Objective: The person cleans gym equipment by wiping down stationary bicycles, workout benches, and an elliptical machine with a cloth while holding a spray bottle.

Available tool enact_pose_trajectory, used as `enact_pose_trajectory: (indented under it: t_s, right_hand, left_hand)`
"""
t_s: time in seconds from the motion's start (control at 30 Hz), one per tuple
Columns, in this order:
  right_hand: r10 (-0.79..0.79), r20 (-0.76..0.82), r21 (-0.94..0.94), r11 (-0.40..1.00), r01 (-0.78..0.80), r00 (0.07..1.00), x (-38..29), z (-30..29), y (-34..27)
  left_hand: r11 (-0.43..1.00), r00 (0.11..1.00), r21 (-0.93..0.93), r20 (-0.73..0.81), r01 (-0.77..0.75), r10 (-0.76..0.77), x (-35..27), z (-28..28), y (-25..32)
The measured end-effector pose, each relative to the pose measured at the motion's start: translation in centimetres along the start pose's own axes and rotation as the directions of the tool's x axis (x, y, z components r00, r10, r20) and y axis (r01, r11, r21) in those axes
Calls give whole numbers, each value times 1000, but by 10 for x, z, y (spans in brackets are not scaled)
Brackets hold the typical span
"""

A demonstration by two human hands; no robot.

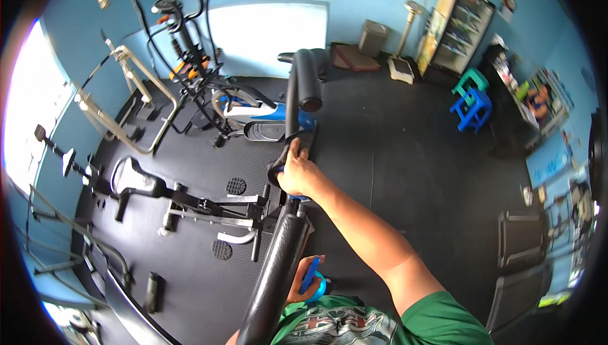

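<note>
My right hand [299, 174] reaches to the middle of the view and grips what looks like a dark cloth [276, 170] against the upright frame of an exercise machine. Its exact outline is hard to tell. Above the hand are black foam rollers [308, 81] on the same machine. Low in the view, my left hand [304, 281] holds a blue bottle [317, 288] with a bright blue upper part, perhaps a spray bottle. A long black padded bench [275, 278] slants up in front of me and partly hides my left arm.
An elliptical trainer [263, 117] stands beyond the machine. A seated exercise machine [137, 179] is at left, with a dumbbell [152, 293] on the black floor. At right are blue [471, 110] and green stools [470, 84], a display fridge [458, 31], a scale [401, 69] and dark chairs [521, 238].
</note>
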State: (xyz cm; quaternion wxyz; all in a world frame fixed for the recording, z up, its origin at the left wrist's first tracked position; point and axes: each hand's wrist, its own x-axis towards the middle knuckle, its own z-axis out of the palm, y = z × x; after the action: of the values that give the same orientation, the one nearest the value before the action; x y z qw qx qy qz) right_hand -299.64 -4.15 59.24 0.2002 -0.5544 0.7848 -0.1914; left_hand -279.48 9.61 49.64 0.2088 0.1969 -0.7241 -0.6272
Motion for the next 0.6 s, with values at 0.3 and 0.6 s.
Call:
enact_pose_trajectory:
  t_s: [0.3, 0.6]
  right_hand:
    - [-104, -152, 613, 771, 176, 983, 63, 15, 66]
    - [159, 11, 869, 486, -88, 987, 123, 16, 69]
  left_hand:
    - [951, 964, -196, -63, 241, -258, 38, 11, 54]
    - [972, 945, 220, -326, 82, -6, 101, 31, 102]
